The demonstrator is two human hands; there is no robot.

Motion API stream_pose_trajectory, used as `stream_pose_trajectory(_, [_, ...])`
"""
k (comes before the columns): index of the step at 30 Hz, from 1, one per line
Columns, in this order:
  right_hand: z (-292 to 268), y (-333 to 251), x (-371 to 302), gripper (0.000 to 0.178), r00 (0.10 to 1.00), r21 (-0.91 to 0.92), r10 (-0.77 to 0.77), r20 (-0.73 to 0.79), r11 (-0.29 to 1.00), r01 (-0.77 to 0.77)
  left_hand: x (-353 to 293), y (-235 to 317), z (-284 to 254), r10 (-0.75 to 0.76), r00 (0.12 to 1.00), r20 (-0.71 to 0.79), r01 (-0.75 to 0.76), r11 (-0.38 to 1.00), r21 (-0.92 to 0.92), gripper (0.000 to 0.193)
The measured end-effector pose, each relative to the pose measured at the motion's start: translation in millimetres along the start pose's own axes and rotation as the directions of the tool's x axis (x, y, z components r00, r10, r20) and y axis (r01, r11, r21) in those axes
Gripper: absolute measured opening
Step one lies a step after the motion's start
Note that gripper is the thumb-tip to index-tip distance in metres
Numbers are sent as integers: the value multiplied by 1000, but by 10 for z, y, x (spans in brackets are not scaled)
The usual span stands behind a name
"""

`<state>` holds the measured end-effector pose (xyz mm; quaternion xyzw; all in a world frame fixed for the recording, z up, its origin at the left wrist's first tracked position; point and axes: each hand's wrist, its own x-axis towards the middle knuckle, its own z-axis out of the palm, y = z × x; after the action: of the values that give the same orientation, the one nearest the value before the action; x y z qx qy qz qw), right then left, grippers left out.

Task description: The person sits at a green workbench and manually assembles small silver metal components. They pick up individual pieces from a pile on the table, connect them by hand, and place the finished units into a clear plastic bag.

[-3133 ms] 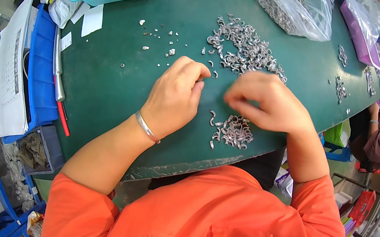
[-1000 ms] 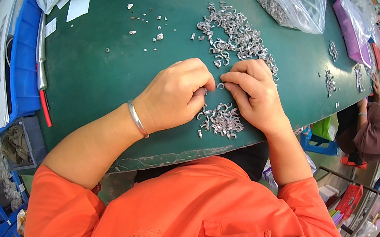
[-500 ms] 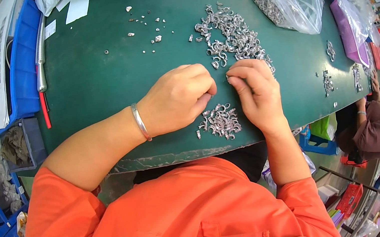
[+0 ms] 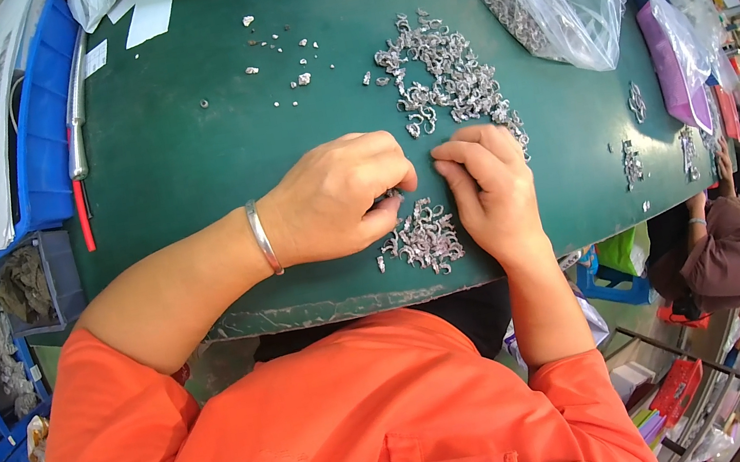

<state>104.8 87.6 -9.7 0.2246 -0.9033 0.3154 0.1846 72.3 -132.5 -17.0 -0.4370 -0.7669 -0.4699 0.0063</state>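
Note:
On the green table lie small, curved silvery metal pieces in two heaps. The larger heap (image 4: 450, 68) spreads out beyond my hands, and the smaller heap (image 4: 426, 239) is close to the near edge, between my hands. My left hand (image 4: 335, 199), with a silver bangle (image 4: 263, 238) on its wrist, is closed in a pinch. A bit of a small dark metal piece shows between its thumb and fingers. Just right of the smaller heap, my right hand (image 4: 493, 189) has its thumb and fingertips pressed together; whatever they hold is hidden.
Pale crumbs (image 4: 304, 78) dot the table's far middle. Clear plastic bags of metal pieces (image 4: 564, 9) and a purple box (image 4: 672, 64) stand at right. A blue tray with papers (image 4: 53, 118) and a red-tipped tool (image 4: 84, 212) line the left. Another person (image 4: 735, 251) sits far right.
My hands have moved slightly apart, the left one turning so that a small dark piece shows in its pinch. The right hand has dropped a little nearer to me. The whole view has shifted slightly.

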Motion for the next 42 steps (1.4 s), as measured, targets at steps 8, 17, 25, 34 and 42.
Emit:
stream_pose_trajectory(8, [-145,8,-86,16,997,0,82,13,997,-82,-8,-5,16,-5,1000,6,5,999,35,22])
stream_pose_trajectory(17, [-198,-88,165,24,967,233,-84,241,972,26,-29,-26,-9,38,997,62,-39,999,22,8])
stream_pose_trajectory(25, [-115,73,204,36,984,71,-30,176,997,18,-8,-32,-41,53,994,100,-54,999,6,4])
stream_pose_trajectory(34, [-168,109,112,13,970,8,-67,233,998,67,-5,-6,-17,-4,1000,31,6,997,-74,12])
stream_pose_trajectory(42, [-194,189,106,15,981,243,-129,145,966,91,80,123,32,-201,979,-36,202,978,43,21])
